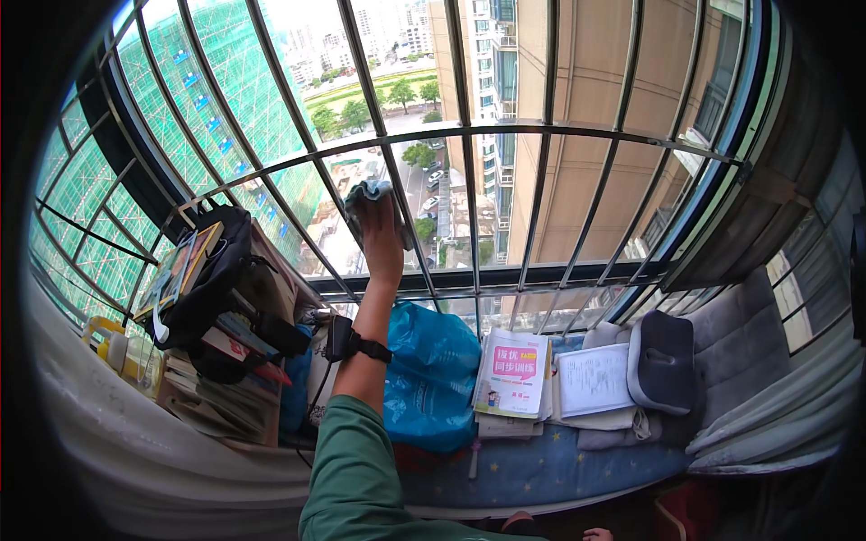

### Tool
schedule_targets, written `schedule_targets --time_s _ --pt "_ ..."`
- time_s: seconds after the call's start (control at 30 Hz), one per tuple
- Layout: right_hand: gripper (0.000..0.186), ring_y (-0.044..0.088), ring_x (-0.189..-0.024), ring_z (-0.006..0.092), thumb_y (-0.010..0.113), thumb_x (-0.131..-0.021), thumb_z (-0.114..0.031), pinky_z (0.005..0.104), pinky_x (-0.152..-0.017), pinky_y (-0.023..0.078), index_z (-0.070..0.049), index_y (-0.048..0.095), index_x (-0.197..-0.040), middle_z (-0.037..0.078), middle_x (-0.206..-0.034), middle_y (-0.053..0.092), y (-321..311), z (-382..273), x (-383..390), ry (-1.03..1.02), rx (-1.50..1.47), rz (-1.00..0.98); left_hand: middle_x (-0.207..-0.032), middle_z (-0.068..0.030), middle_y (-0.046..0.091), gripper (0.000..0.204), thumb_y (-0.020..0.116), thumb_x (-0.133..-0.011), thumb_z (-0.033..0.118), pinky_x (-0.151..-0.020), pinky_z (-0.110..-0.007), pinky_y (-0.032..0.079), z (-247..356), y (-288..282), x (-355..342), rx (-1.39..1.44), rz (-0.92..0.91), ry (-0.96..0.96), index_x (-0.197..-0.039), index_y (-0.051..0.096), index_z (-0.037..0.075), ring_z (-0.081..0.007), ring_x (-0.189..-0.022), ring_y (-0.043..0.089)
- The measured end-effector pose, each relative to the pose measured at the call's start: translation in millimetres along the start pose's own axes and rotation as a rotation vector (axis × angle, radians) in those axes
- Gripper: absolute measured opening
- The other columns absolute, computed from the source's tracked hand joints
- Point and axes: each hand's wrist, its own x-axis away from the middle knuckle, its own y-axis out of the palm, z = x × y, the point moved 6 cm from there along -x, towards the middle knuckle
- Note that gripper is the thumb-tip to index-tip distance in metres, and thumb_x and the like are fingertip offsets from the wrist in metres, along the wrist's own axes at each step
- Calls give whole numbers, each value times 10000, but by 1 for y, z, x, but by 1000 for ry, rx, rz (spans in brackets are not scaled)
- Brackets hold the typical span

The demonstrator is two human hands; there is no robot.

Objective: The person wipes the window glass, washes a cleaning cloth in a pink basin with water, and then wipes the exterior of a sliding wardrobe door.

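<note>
1. Cloth (368, 192), grey-blue and crumpled, is in the left hand (382, 233), up in front of the metal window bars (383, 135); whether it touches them I cannot tell.
2. Left hand closes around the cloth, which hides part of the fingers; its arm wears a green sleeve (356, 460) and a black strap (372, 350).
3. Right hand (596, 535) barely shows at the lower edge, so I cannot tell how its fingers stand.
4. Below the bars, a blue plastic bag (433, 374) lies beside stacked books (511, 370), near a dark cushion (661, 361).
5. Left of the arm, a black bag (236, 248) rests atop a bookshelf (257, 419).
</note>
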Motion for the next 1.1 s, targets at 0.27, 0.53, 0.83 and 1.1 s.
schedule_targets --time_s 0.27,0.53,0.83,1.1 --pt "266 642 -584 261 472 -883 54 360 -519 549 -9 672 -1045 178 -793 675 30 -23 6 29 -61 -72 -1472 -432 48 1142 760 -810 308 -1171 -502 179 -71 96 133 -305 -221 -369 -1438 -63 -174 -547 -1395 140" --pt "253 648 -591 279 464 -869 76 369 -494 538 20 661 -1017 212 -771 659 11 -2 10 177 -95 -22 -1474 -351 303 504 462 -998 110 -1112 -440 294 17 36 60 453 202 -397 -1430 322 -108 -466 -1394 280" --pt "320 658 -602 253 419 -869 79 339 -512 544 -5 653 -1070 168 -814 681 46 -49 -12 55 -218 -68 -1301 -331 413 515 523 -968 329 -1058 -607 209 113 27 -37 111 44 278 -1264 447 -86 -530 -1237 337" --pt "306 638 -546 256 428 -888 52 355 -463 528 -19 646 -1091 169 -777 665 39 -8 -11 162 -155 -16 -1371 -360 329 843 332 -966 612 -1063 -573 165 134 45 -75 36 -144 -100 -1420 269 -96 -492 -1237 331"
